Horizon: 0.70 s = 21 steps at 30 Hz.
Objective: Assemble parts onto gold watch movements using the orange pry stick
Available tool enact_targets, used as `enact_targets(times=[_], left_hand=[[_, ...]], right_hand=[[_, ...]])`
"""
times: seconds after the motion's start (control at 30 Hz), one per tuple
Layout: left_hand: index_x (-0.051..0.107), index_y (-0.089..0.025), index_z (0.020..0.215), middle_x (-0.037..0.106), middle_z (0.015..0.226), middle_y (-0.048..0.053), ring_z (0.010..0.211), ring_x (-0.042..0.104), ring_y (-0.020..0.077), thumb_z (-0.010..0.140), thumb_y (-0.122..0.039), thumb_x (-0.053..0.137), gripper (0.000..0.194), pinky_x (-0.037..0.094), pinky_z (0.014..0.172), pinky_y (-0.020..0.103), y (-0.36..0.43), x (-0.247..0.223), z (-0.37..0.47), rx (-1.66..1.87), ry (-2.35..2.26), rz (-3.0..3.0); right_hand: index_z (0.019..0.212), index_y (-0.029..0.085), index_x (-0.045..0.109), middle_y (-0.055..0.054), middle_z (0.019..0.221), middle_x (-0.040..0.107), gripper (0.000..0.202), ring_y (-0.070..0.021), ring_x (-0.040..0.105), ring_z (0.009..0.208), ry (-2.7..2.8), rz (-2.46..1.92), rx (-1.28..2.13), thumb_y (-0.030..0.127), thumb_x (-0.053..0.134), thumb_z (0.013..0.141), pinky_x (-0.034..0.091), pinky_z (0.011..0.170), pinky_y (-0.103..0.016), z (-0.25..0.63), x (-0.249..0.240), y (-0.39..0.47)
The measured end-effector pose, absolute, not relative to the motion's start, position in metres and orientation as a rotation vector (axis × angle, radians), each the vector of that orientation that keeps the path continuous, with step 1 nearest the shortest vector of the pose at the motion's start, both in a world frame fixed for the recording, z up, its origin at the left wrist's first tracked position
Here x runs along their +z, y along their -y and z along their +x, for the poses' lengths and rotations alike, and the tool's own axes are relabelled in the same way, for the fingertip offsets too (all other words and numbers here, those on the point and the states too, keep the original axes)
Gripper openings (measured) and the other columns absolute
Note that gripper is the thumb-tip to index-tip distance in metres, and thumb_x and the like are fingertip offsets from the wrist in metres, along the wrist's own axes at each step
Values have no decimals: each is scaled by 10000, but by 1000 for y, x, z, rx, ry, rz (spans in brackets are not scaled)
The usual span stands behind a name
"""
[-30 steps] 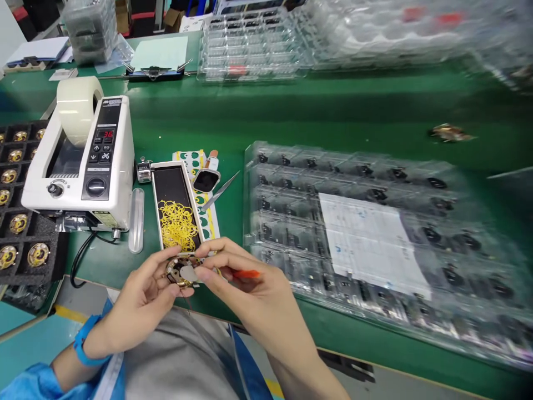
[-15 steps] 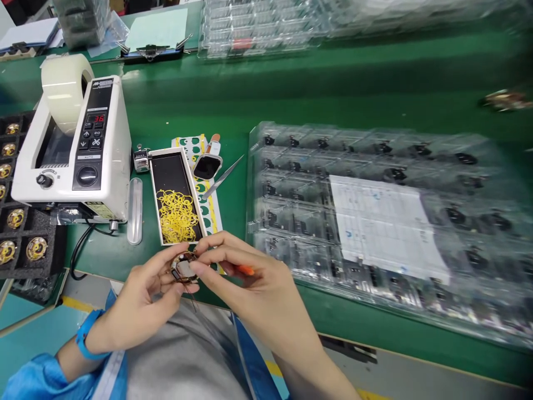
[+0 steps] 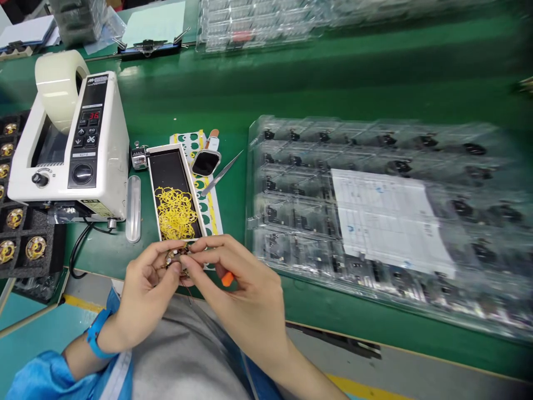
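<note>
Just in front of the white box, my left hand (image 3: 144, 294) pinches a small round electronic assembly (image 3: 176, 255) by its edge, with the fingers behind it and the thumb in front. Thin wires trail from its lower side. My right hand (image 3: 247, 294) is closed on the same piece, thumb and index finger pressed at its right side. A small orange item (image 3: 227, 279) shows among my right hand's curled fingers; its kind is hidden. The fingers cover much of the round assembly.
The box (image 3: 152, 191) holds yellow rings (image 3: 175, 215). Beside it lie tweezers (image 3: 222, 173), a smartwatch (image 3: 206, 163) and a punched sheet (image 3: 215, 216). At left stand a tape dispenser (image 3: 112, 128) and black foam tray (image 3: 46, 265). Clear plastic trays (image 3: 291, 214) bear paper (image 3: 387, 216) at right.
Both hands stay at the round assembly, which has tilted and is more covered by the thumbs. My right hand has shifted slightly left. The camera view has moved a little.
</note>
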<state>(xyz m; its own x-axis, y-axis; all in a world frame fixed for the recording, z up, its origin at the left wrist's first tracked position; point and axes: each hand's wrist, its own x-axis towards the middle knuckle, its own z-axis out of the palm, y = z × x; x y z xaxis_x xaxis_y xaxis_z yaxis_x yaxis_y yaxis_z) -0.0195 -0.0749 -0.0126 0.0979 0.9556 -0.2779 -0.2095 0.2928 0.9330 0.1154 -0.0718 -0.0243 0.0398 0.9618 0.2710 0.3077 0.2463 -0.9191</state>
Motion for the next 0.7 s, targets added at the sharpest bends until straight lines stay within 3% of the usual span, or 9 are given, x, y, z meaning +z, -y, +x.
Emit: enact_targets(times=[0.1,0.3,0.7], left_hand=[[672,-157,1004,751,792,36,677,713,165,793,-423,799,363,642,635,260,72,-13,-20,1064,-1142,833],[683,-151,998,752,804,45,691,712,178,771,-476,805,416,636,581,255,73,-13,-22,1079,-1172,840],[681,-149,953,741,837,57,753,703,180,797,-466,785,368,617,707,276,72,-22,-20,1029,-1174,899]], right_hand=[[780,222,585,10,803,651,131,-102,491,560,1412,-1287,804,156,667,859,426,528,-247,116,-27,71],[825,223,640,2,806,623,69,-107,460,565,1518,-1232,965,184,618,878,378,506,-239,122,-25,65],[773,203,543,3,777,552,134,-114,429,594,1579,-1234,967,133,538,886,323,511,-245,119,-29,62]])
